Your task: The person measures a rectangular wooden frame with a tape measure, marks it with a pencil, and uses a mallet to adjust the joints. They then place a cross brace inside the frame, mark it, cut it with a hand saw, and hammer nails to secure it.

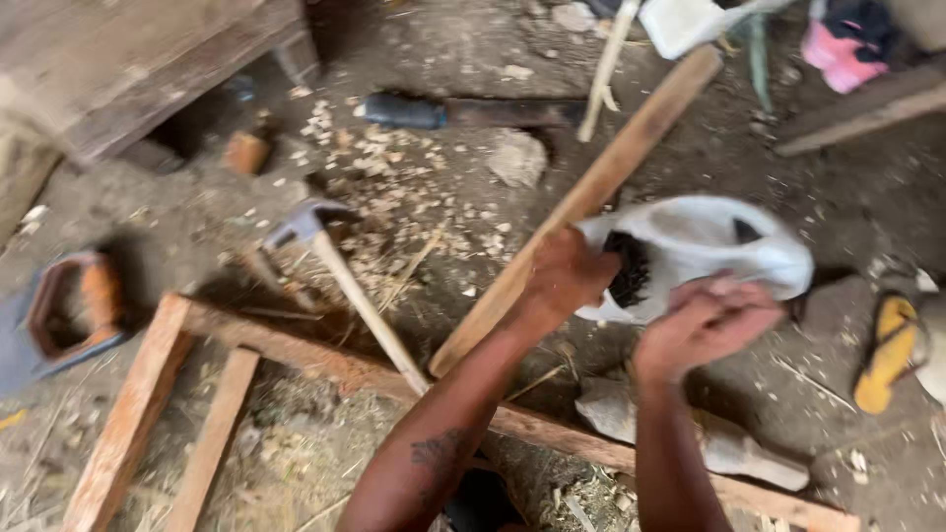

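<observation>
We are gripping a white plastic bag (709,246), thin and crumpled, with both hands. Our left hand (567,276) is reaching into its mouth, fingers curled in on the rim and on a dark, grainy mass (629,268) inside. Our right hand (705,320) is pinching the bag's lower edge, fingers pressed together and bent; motion blur is softening the details.

Just behind our left fingers a long round wooden pole (591,192) is slanting across the dirt floor (177,212). Left of those fingers a hammer (340,276) with a pale wooden handle and grey metal head is lying among wood chips (394,197). Below our wrists a rough reddish timber frame (296,355) is crossing the ground, with a pale stone (724,443) under our right forearm. A yellow sandal (887,350) is lying well right of our right fingers; a saw handle (74,305) sits far left.
</observation>
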